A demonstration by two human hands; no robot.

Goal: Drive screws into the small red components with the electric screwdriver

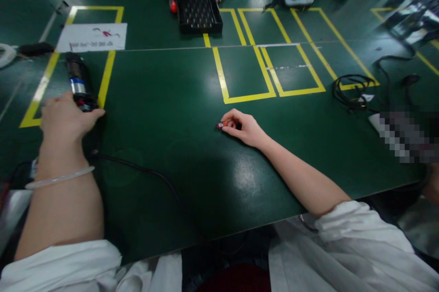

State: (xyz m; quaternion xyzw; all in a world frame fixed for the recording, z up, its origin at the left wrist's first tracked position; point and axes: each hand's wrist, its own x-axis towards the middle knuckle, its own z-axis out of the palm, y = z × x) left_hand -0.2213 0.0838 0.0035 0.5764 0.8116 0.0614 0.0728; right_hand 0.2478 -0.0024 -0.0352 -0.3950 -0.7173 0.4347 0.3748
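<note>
At the left, my left hand [68, 116] is around the near end of a dark cylindrical object [78, 79] with a silver-and-blue band. The thumb is on the right of it and the fingers on the left, partly hidden. This object lies within a yellow-taped rectangle. Near the table's middle, my right hand [245, 128] pinches a small red-and-orange part [221, 125] between thumb and forefinger, just at the table surface. The part is too small to name exactly.
A black cable [147, 170] runs along the green table in front of me. A printed white sheet [92, 37] lies behind the cylindrical object. Across the table, a person's hands hold a black tray [199, 10]. At right are a coiled cable [353, 90] and another person's hands.
</note>
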